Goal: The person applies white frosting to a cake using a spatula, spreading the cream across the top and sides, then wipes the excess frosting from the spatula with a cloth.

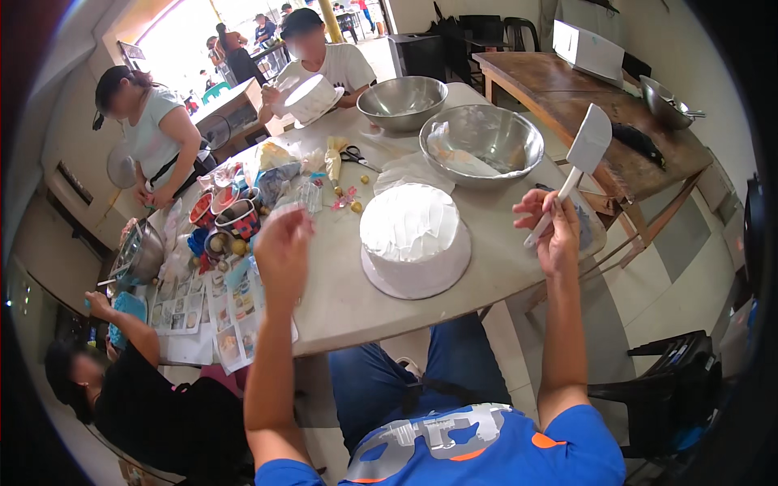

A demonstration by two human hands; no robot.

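Note:
A round cake (pixel 410 231) covered in white icing stands on a round white cake board (pixel 389 287) before me. Its top shows spatula ridges. To the right of the cake, my right hand (pixel 556 231) grips the handle of a white spatula (pixel 589 141), blade up and above the tabletop. My left hand (pixel 284 252) is raised to the left of the cake, apart from it. Motion blurs its fingers, and I see no object in it.
Two steel bowls (pixel 532 155) (pixel 372 110) stand behind the cake. Scissors (pixel 358 157), a piping bag (pixel 334 159), gold balls (pixel 356 207) and patterned cups (pixel 238 219) lie leftward, with printed picture sheets (pixel 234 310). Across the table a person (pixel 340 67) tilts another white cake (pixel 312 100); others work at left.

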